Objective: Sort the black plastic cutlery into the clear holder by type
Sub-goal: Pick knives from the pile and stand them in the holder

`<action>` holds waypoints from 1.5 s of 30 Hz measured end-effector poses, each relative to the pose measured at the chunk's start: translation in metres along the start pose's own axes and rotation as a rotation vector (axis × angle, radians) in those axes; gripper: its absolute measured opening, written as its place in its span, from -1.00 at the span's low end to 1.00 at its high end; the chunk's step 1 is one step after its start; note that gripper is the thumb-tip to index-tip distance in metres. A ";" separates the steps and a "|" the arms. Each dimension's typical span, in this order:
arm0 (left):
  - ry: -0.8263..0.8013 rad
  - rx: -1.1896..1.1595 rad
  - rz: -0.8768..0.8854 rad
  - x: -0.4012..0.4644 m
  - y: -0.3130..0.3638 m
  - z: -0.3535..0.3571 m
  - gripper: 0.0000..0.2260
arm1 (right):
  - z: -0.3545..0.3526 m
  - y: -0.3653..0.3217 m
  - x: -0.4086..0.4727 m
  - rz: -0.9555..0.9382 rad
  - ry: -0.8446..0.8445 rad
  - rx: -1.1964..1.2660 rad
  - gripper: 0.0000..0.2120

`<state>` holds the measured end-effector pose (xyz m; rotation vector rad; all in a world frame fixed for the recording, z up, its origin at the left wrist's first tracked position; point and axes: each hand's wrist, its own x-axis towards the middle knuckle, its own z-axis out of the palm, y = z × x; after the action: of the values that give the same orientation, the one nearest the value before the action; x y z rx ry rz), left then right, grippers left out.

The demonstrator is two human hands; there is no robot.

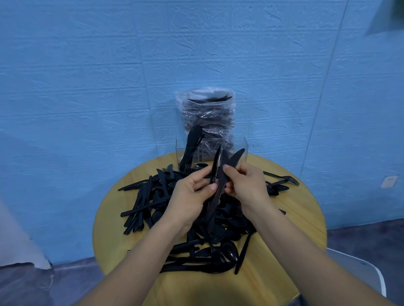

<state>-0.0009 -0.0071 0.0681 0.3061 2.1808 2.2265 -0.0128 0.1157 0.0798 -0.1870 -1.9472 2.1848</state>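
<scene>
A heap of black plastic cutlery [203, 239] covers the round wooden table [120, 231]. Both hands meet above the heap's middle. My left hand [190, 197] and my right hand [246, 185] together pinch a small bundle of black knives [219, 175], blades pointing up and away. Just behind the bundle stands the clear holder [240, 149] at the table's far edge. Its left part holds several black pieces [191, 144] standing upright; its right part looks see-through, contents unclear.
A clear bag of stacked black plastic items [207, 113] stands behind the holder against the blue wall. Loose forks [285, 179] lie at the table's right side, knives [139, 201] at the left. A white chair edge [365, 272] shows at lower right.
</scene>
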 end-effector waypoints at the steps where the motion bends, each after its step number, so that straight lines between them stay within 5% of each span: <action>1: -0.005 -0.008 -0.001 0.000 0.000 0.001 -0.58 | 0.001 0.001 0.000 -0.012 0.034 -0.031 -0.78; 10: 0.023 -0.017 -0.031 -0.001 -0.002 0.001 -0.58 | 0.001 0.001 -0.004 -0.123 0.008 -0.188 -0.76; 28: -0.031 -0.109 -0.044 0.002 -0.002 0.006 -0.64 | -0.005 0.000 -0.002 0.084 -0.137 0.139 -0.72; 38: -0.027 -0.222 -0.107 0.002 -0.005 0.008 -0.69 | -0.003 0.007 0.002 0.052 -0.097 0.102 -0.92; 45: 0.027 -0.041 -0.053 0.005 -0.012 0.000 -0.60 | -0.003 0.012 0.010 0.038 -0.147 0.065 -0.88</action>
<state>-0.0070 -0.0062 0.0568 0.2160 2.1268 2.2572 -0.0227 0.1194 0.0682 -0.0554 -1.9584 2.3430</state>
